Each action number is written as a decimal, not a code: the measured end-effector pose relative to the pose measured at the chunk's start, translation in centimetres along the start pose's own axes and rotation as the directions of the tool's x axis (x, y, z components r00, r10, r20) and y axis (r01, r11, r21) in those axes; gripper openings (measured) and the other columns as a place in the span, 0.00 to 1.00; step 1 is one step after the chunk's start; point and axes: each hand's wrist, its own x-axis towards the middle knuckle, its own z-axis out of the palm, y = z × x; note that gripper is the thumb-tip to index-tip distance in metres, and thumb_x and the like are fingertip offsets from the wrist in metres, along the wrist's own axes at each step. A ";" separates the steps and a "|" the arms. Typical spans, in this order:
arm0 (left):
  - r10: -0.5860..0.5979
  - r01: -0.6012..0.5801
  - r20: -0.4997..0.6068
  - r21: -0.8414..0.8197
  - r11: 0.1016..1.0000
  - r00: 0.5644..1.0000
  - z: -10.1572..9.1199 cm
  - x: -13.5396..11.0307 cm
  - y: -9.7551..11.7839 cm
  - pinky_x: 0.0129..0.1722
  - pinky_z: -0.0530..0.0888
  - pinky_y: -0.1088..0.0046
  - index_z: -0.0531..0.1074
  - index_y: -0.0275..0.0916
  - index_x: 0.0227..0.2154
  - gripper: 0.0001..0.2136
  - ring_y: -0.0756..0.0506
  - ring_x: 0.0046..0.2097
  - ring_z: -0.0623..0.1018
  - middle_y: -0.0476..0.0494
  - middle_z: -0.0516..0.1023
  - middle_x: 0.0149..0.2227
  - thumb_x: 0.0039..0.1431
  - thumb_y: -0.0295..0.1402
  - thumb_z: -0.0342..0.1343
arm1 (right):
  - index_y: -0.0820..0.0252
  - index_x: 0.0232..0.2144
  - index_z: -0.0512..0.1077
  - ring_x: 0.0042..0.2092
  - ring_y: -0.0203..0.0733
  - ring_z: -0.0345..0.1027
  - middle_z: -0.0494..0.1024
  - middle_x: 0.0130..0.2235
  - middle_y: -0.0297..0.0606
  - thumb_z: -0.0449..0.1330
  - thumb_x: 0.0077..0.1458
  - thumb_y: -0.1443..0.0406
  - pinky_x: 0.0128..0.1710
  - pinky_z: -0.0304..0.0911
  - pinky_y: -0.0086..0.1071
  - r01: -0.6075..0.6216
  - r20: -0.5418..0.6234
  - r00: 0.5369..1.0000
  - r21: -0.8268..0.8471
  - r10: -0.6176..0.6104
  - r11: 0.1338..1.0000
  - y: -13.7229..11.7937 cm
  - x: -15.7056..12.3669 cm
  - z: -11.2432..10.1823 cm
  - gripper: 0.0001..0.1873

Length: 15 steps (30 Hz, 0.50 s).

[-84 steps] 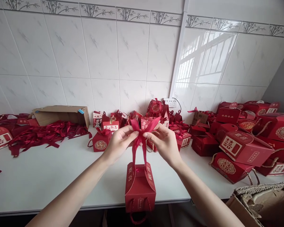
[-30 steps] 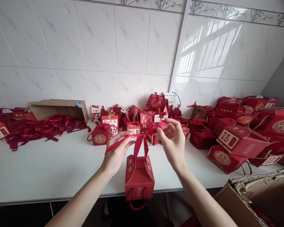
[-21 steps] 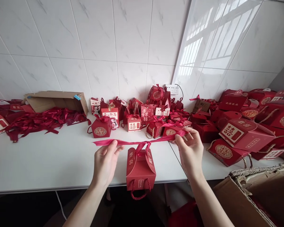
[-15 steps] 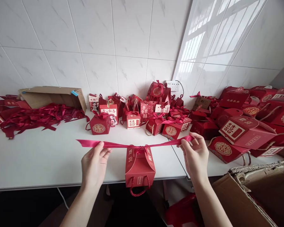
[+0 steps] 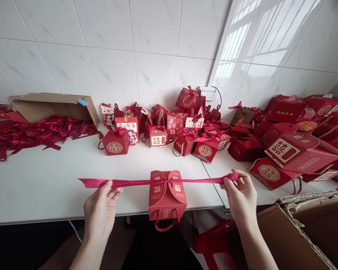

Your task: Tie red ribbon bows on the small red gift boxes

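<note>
Satin ribbon, pulled flat across squarish red card box.

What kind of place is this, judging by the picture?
Probably a home room or small workshop used for packing gift boxes: white wall tiles, a white table crowded with red gift boxes, a heap of loose ribbons, and the left hand and right hand holding a ribbon taut across one box.

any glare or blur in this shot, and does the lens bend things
Head view: a window reflection glares off the glossy wall tiles at upper right; the wide lens bows the tile lines and the table edge; the left hand, right hand, ribbon and red box are sharp and evenly lit, with soft shadows; below the table it is dark.
</note>
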 end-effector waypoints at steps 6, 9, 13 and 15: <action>0.015 -0.014 -0.012 0.068 0.998 1.000 -1.1 0.5 -0.2 0.26 0.77 0.78 0.67 0.36 0.15 0.11 0.53 0.22 0.73 0.55 0.69 0.18 0.34 0.28 0.67 | 0.57 0.35 0.64 0.24 0.31 0.62 0.66 0.26 0.26 0.64 0.39 0.66 0.26 0.58 0.29 -0.033 0.019 0.999 -0.045 0.034 0.998 0.8 -0.1 -0.5 0.18; 0.031 -0.033 0.017 0.153 0.988 0.999 -2.1 0.7 -0.4 0.27 0.76 0.77 0.68 0.36 0.15 0.11 0.53 0.22 0.72 0.54 0.69 0.18 0.33 0.30 0.67 | 0.57 0.35 0.63 0.24 0.31 0.61 0.65 0.26 0.26 0.64 0.38 0.65 0.26 0.58 0.29 -0.055 0.023 0.998 -0.053 0.056 0.997 1.2 0.1 -0.7 0.19; 0.007 -0.076 0.137 0.502 0.862 0.990 -3.7 1.3 -0.1 0.37 0.77 0.67 0.71 0.36 0.20 0.12 0.46 0.30 0.76 0.48 0.73 0.24 0.36 0.37 0.66 | 0.57 0.36 0.64 0.26 0.35 0.64 0.66 0.29 0.30 0.61 0.40 0.61 0.29 0.62 0.33 -0.060 0.113 0.989 -0.283 0.095 0.957 1.7 0.3 -1.5 0.18; 0.172 -0.251 0.184 0.654 0.713 0.968 -4.2 1.3 0.7 0.45 0.75 0.62 0.73 0.38 0.35 0.17 0.40 0.42 0.77 0.42 0.75 0.40 0.39 0.37 0.64 | 0.58 0.39 0.66 0.32 0.40 0.68 0.68 0.37 0.38 0.60 0.42 0.58 0.33 0.65 0.39 0.023 0.168 0.983 -0.485 0.068 0.874 1.4 0.1 -1.9 0.20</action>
